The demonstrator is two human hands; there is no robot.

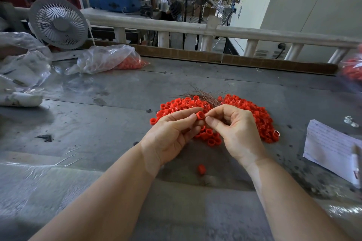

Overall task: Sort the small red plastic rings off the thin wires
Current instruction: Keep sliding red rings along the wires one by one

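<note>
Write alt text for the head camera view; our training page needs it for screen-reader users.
A person's left hand pinches a red ring while the right hand pinches at it, above a pile of red rings and thin wires on a grey table. One stray ring lies between the forearms.

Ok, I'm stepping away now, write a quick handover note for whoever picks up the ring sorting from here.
Left hand: pinches one red ring at its fingertips.
Right hand: fingers curled, thumb at that ring; holds the wire bundle, it seems.
Ring pile lies on the table beyond the hands; one stray ring sits near the wrists.
Bagged rings far left.
Left: most of the pile; how many rings remain wired is unclear.
</note>
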